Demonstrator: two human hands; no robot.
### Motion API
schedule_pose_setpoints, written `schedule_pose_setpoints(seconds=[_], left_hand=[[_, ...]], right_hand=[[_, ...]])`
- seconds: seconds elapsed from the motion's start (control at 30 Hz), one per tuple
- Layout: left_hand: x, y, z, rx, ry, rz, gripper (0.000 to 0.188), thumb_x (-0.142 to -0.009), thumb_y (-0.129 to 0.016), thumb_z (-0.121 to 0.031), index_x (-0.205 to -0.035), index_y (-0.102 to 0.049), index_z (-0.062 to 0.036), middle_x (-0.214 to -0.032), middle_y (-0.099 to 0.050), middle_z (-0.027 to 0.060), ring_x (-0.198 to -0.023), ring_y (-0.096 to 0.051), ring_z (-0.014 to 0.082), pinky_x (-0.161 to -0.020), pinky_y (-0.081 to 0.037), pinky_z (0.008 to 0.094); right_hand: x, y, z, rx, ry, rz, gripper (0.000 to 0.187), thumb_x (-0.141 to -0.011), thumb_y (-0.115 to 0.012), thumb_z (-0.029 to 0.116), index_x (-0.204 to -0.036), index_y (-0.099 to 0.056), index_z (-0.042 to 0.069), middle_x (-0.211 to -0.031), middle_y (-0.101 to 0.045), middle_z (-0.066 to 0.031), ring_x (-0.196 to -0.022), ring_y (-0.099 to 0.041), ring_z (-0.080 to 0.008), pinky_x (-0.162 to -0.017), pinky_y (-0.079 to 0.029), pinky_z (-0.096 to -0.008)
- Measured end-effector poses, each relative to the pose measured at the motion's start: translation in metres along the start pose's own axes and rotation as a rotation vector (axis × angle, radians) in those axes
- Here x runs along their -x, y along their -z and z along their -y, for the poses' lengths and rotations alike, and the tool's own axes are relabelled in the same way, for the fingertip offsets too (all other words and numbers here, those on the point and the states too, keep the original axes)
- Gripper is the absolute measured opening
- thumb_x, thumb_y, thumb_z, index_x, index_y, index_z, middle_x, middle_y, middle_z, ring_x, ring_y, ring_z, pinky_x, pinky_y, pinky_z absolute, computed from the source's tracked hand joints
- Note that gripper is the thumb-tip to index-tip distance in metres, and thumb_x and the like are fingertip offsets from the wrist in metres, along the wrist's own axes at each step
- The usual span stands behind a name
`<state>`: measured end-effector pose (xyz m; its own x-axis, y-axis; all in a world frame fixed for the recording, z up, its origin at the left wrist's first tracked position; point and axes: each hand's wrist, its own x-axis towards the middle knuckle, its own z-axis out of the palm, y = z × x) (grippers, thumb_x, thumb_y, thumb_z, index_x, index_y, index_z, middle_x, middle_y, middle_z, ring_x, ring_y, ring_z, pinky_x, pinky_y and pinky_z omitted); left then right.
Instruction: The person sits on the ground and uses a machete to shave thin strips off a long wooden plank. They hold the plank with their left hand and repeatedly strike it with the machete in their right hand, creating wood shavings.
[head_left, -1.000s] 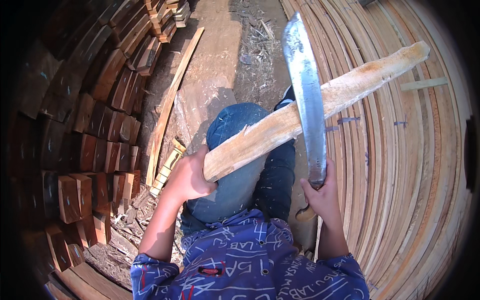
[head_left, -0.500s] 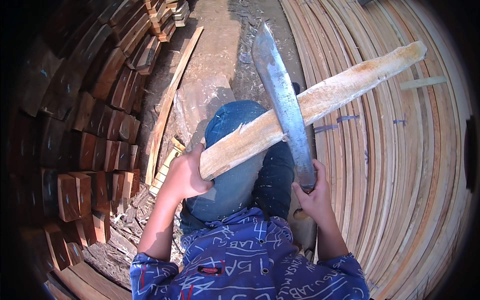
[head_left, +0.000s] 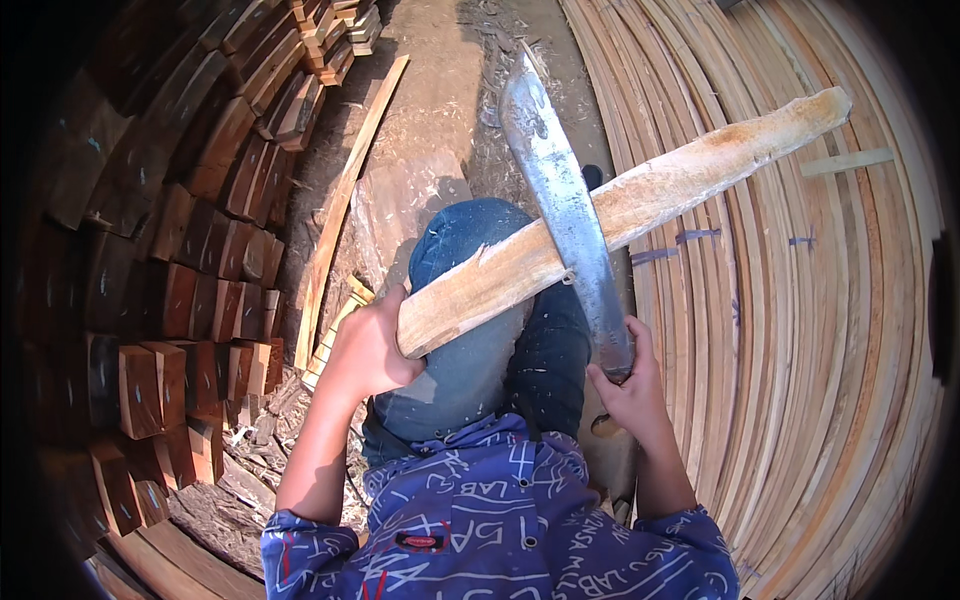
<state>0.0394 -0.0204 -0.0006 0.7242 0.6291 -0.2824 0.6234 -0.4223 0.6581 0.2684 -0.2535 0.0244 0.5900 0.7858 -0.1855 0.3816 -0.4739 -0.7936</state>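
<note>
Grip first: the near end of a pale, rough-edged board [head_left: 665,198] is clamped in the left hand [head_left: 372,345], thumb wrapped over the top, fingers mostly tucked out of sight underneath. On the other side, the handle of a big machete [head_left: 562,185] is squeezed in the right hand [head_left: 632,383], with just the curved brown butt poking out below.

So the board is held slantwise across the lap, over the denim-covered legs [head_left: 455,245], with its far end raised up to the right. The machete's blade is laid across it around the middle, tip pointed up and a bit left. A tiny pale curl can be spotted at the blade's left edge, right by the board's lower side. How hard the blade is being pressed, if at all, can't be told from this angle.

As for the surroundings, dark timber blocks [head_left: 215,240] are piled up on the left, and long planks [head_left: 800,340] are stacked on the right, with a short pale stick [head_left: 846,162] left on top. On the ground, a long thin strip [head_left: 345,210] is seen, plus loads of wood scraps [head_left: 268,425].
</note>
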Motion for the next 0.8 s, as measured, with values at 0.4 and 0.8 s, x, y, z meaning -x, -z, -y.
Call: schedule_pose_setpoints(seconds=[0.4,0.8], left_hand=[[0.002,0.005,0.000,0.006,-0.003,0.030,0.072,-0.049,-0.067,-0.017,-0.113,-0.051,0.0096,-0.074,-0.058,0.0322,-0.080,-0.059,0.0506,-0.072,-0.048,0.0474],[-0.002,0.001,0.002,0.036,-0.012,0.021,0.072,-0.050,-0.068,-0.015,-0.116,-0.050,0.0090,-0.080,-0.060,0.0330,-0.084,-0.060,0.0505,-0.074,-0.048,0.0474]], right_hand=[[-0.001,-0.014,-0.016,-0.002,0.102,-0.076,0.064,-0.082,-0.064,-0.008,-0.137,-0.034,0.005,-0.108,-0.059,-0.0119,-0.085,-0.062,-0.0150,-0.068,-0.050,-0.0248],[0.001,-0.011,0.006,-0.244,-0.192,-0.090,0.070,-0.082,-0.065,-0.009,-0.141,-0.031,0.006,-0.098,-0.062,-0.0125,-0.077,-0.066,-0.0171,-0.065,-0.052,-0.0241]])
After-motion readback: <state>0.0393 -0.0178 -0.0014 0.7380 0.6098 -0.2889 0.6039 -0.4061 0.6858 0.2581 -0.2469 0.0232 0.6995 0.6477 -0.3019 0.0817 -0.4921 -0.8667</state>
